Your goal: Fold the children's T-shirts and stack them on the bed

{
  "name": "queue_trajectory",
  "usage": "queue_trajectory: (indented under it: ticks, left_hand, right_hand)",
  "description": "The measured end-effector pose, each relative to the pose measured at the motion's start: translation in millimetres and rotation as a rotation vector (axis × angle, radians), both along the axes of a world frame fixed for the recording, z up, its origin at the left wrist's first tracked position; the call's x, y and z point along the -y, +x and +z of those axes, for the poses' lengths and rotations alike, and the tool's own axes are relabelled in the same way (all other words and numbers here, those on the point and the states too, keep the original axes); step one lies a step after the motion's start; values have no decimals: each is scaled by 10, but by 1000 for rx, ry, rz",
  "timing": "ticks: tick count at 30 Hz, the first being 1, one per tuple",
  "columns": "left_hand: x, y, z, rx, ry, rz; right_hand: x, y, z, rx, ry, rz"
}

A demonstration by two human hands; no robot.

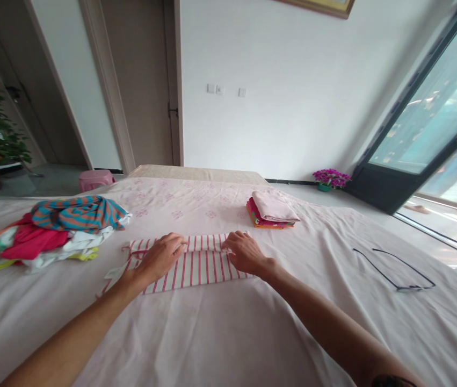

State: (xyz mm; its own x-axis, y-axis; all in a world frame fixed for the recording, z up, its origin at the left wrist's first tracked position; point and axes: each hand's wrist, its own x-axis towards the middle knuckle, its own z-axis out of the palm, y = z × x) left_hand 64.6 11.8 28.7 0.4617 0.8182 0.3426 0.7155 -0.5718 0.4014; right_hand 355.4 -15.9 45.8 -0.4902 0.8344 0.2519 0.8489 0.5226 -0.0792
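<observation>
A white garment with red stripes lies on the pink bed sheet in front of me, with a folded-over band along its far side. My left hand is closed on the band's edge left of the middle, the fingertips pinching the cloth. My right hand pinches the same band near its right end, fingers curled down. Between the two hands the band runs fairly straight. At the left end the fabric is loose and uneven, partly covered by my left wrist. What kind of garment it is I cannot tell.
Left of it is a heap of loose clothes, with a blue and orange striped piece on top. Beyond my right hand sits a folded stack. Eyeglasses lie on the sheet at the right. A pink stool stands behind the bed.
</observation>
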Motion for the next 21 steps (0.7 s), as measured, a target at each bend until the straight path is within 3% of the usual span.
queue_trajectory:
  ticks: [4, 7, 11, 16, 21]
  left_hand:
    - [29, 1, -111, 19, -26, 12]
    - [12, -8, -111, 39, -34, 25]
    - [16, 76, -67, 56, -9, -7]
    - [115, 125, -109, 22, 31, -101]
    - [1, 104, -63, 159, -62, 34]
  right_hand:
    - [9, 189, -71, 75, -35, 10]
    - [15, 281, -35, 75, -55, -24]
    - [49, 186, 43, 21, -47, -99]
    - [114, 100, 37, 63, -99, -9]
    - [79, 46, 112, 10, -79, -207]
